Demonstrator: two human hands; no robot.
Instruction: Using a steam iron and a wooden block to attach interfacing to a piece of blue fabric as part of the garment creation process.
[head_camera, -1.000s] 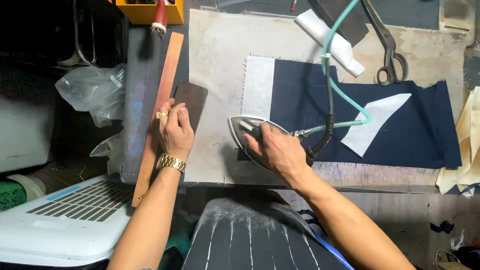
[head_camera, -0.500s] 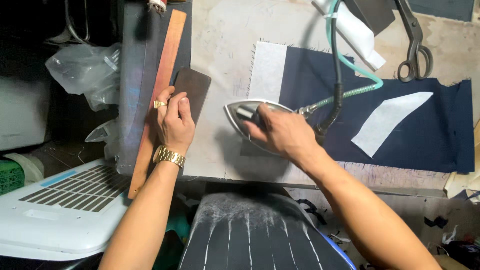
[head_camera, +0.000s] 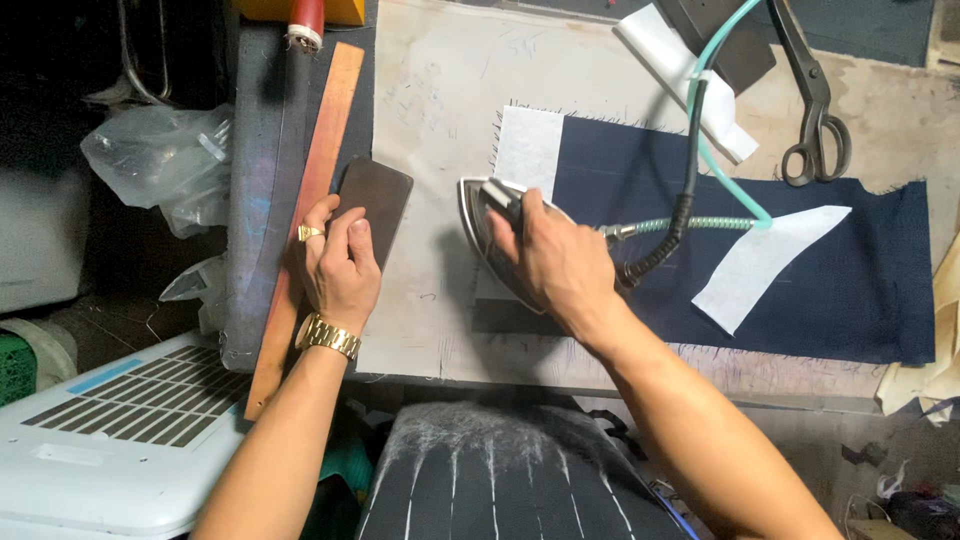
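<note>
My right hand (head_camera: 560, 262) has fingers wrapped round the handle of the iron (head_camera: 500, 235), which sits on the white patch (head_camera: 528, 150) at the left end of the navy cloth (head_camera: 800, 300). My left hand (head_camera: 340, 262) rests, fingers together, on a dark block (head_camera: 378, 195) beside the wooden ruler (head_camera: 318, 160) on the worktop (head_camera: 430, 90).

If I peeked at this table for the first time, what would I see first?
Probably the shiny iron in the middle, gripped by the right hand at the edge of the dark blue cloth. Next, the left hand with its gold ring and watch, resting on a dark brown block beside a long wooden ruler. Big black scissors lie at the top right.
</note>
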